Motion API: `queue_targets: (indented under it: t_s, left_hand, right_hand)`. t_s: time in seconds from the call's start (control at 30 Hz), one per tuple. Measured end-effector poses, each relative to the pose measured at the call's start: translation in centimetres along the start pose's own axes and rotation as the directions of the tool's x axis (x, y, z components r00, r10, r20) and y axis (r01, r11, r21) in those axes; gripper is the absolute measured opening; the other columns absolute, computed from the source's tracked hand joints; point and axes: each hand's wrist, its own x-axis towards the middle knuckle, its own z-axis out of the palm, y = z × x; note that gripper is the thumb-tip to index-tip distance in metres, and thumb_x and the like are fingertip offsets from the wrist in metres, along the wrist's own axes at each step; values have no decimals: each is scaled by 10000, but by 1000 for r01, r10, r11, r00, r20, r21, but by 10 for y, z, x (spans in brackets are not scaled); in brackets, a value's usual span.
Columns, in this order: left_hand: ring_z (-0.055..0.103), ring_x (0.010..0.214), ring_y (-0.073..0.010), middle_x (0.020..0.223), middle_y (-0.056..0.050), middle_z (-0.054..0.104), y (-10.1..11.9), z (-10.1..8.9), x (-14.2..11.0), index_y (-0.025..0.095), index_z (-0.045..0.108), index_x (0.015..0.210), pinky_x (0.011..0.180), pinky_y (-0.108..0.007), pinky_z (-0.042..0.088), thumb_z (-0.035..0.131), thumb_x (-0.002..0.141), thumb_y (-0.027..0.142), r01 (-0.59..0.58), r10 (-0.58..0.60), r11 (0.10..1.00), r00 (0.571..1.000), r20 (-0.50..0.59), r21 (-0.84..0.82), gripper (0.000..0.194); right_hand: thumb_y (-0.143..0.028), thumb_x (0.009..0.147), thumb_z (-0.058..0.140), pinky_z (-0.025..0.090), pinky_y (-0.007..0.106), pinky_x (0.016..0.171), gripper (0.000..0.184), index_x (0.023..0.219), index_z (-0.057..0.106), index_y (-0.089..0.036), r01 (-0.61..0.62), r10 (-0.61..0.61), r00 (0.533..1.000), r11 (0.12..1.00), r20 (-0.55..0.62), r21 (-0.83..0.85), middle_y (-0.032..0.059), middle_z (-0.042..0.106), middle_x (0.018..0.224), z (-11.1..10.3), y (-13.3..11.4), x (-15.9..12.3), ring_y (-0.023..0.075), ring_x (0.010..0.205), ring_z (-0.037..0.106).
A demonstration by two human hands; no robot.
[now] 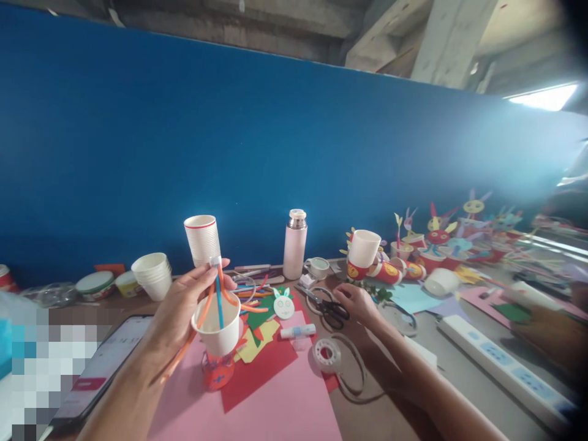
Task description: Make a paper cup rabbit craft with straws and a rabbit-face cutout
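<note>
My left hand [186,297] pinches the top of a bundle made of a blue stick [219,306] and bent orange strips [209,303], with a whitish piece at its tip. The bundle's lower end stands in a white paper cup [225,334], and some orange strips hang outside it. Beneath the cup is a red piece with a blue cross [218,375]. At the right, my right hand [356,301] has its fingers curled at the black handles of scissors [326,303] lying on the table. A rabbit-face cutout [283,304] and a glue stick [297,331] lie between my hands.
Pink paper [294,410] lies in front, with a tape roll [327,354] beside it. A flask [294,245] and stacked cups [201,239] stand near the blue partition [275,135]. A power strip [500,361], finished cup figures [438,239] and another person's hand [551,327] are right.
</note>
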Motion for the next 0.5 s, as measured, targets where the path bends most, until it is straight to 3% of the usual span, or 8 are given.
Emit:
queue_targets:
  t_s: [0.17,0.5]
  left_hand:
    - [597,551,-154,663,-6,616,0,2,2,172,562,979,499,-265,493,604,730,293,-6,6,1000,1000,14,-19,280]
    - [602,547,-153,658,-3,623,1,1,1,184,549,901,500,-265,491,597,740,284,-5,6,1000,1000,26,-16,195]
  right_hand:
    - [-421,771,456,381,252,684,294,815,649,-204,48,-47,998,998,45,-27,36,633,848,0,-14,-5,177,775,562]
    - [-335,736,489,338,279,748,319,1014,610,-237,169,-139,974,971,177,-169,34,612,919,6,-31,-11,199,882,522]
